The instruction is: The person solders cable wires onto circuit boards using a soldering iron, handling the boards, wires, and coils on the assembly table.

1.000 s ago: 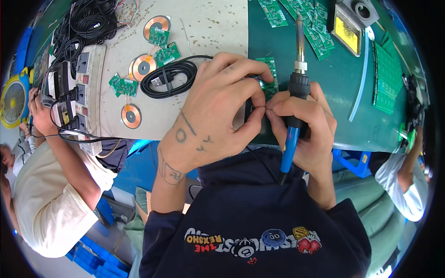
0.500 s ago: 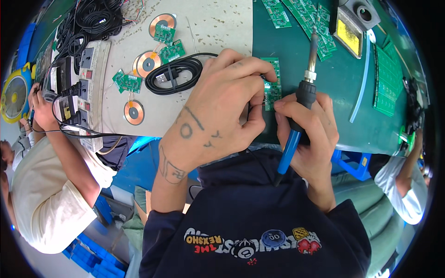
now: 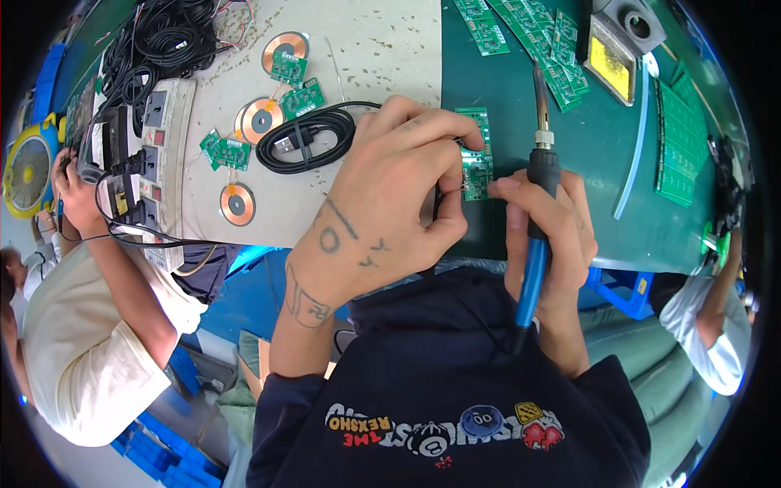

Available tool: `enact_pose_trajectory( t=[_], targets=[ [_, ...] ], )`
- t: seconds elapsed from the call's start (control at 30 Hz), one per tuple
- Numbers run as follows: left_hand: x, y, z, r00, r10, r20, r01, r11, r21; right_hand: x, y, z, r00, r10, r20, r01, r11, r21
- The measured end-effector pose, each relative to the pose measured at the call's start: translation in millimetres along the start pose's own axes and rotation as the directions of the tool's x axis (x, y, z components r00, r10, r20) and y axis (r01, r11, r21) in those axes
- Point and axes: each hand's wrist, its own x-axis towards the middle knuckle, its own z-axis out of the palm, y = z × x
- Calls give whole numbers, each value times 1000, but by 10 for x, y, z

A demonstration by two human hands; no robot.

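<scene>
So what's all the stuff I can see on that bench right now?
soldering iron: one, blue handle, black collar, in the right hand, tip pointing away
small circuit board: one, green, on the green mat, pinched by both hands
copper coils: three, orange, on the grey surface at left
coiled cable: one, black, beside the coils
power strip: one, white, far left
board panels: several, green, top of the mat
sponge tray: one, yellow, top right
co-workers: two, at either side
left hand: one, tattooed
right hand: one
</scene>
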Motion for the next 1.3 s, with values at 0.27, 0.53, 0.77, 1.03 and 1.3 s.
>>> enact_pose_trajectory(
  t=[0.27,0.53,0.77,1.03,1.3],
  targets=[
    [-36,-16,3,1000,7,-19,-7,1000,2,-9,-34,-43,997,33,-64,-26,995,95],
    [-32,-14,29,999,11,-35,-12,1000,-3,1,15,-44,997,-16,-73,24,993,118],
    [-53,-19,69,997,23,-67,-21,1000,17,-20,7,-66,998,5,-66,2,994,109],
    [-17,-4,37,998,26,-53,-25,999,20,-36,13,-78,995,41,-94,-27,988,150],
    [-9,10,-5,1000,11,-27,-10,1000,12,-11,73,-43,993,-78,-91,87,990,109]
  ],
)
